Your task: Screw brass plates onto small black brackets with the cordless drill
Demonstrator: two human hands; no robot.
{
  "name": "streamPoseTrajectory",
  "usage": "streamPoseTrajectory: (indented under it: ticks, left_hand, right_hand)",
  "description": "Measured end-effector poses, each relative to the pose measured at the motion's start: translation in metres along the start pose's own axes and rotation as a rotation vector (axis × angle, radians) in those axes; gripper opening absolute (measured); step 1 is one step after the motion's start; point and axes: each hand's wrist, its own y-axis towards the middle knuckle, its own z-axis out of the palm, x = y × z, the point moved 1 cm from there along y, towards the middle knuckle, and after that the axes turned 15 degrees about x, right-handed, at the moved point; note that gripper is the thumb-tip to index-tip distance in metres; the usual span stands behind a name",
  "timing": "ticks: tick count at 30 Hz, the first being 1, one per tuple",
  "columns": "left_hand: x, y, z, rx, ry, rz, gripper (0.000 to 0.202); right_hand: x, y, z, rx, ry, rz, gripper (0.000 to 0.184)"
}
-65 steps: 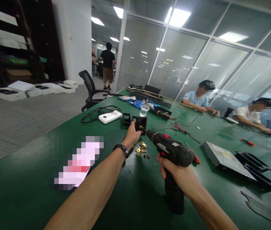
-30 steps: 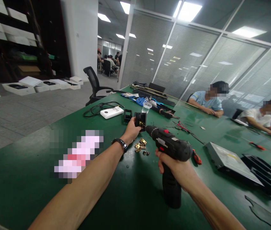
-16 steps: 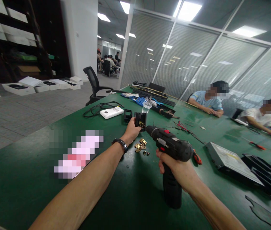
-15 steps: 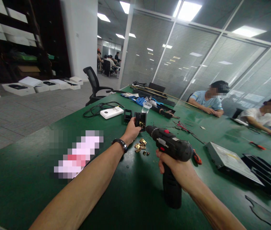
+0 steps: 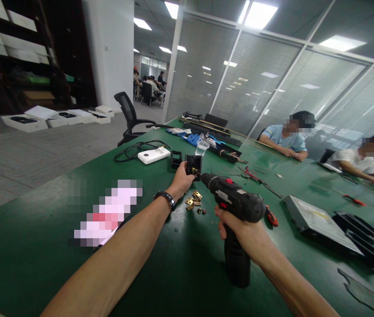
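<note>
My left hand (image 5: 180, 180) reaches forward and grips a small black square part (image 5: 194, 165), holding it upright on the green table (image 5: 35, 246). My right hand (image 5: 239, 231) is wrapped round the handle of a black cordless drill (image 5: 236, 204). The drill's tip points left and touches the black part. Small brass pieces (image 5: 194, 200) lie on the table just below the part. A second black frame piece (image 5: 175, 159) stands to the left of the held part.
A white box (image 5: 154, 155) with a black cable (image 5: 134, 152), a clear plastic cup (image 5: 201, 148), blue gloves (image 5: 191, 139) and loose tools lie farther along. A flat metal drive (image 5: 315, 220) and black trays (image 5: 361, 233) sit at right. Two seated people (image 5: 286, 136) work across the table.
Since 2.2 s ago the view has shifted slightly and the drill's tip has come up against the black part. Over the last second nothing has visibly changed.
</note>
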Motion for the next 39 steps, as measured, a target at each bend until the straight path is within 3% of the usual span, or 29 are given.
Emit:
streamPoseTrajectory:
  ticks: [6, 20, 29, 33, 39]
  left_hand:
    - [0.0009, 0.0008, -0.0007, -0.011, 0.025, 0.011, 0.056]
    - [0.0032, 0.0013, -0.0019, -0.006, 0.039, 0.011, 0.057]
    - [0.0008, 0.0006, -0.0013, 0.010, 0.063, 0.008, 0.055]
    - [0.0005, 0.0002, -0.0020, 0.017, 0.033, 0.001, 0.057]
    - [0.0014, -0.0002, -0.0033, 0.023, 0.020, 0.006, 0.057]
  right_hand:
    - [-0.0014, 0.0009, 0.0004, 0.011, -0.003, -0.001, 0.044]
    - [0.0031, 0.0005, 0.0008, -0.006, -0.003, 0.008, 0.028]
    - [0.0036, -0.0012, 0.0011, -0.006, -0.041, 0.020, 0.044]
    - [0.0042, -0.0011, 0.0014, 0.020, 0.003, -0.005, 0.043]
    - [0.0050, -0.0005, 0.0015, 0.025, 0.045, -0.002, 0.026]
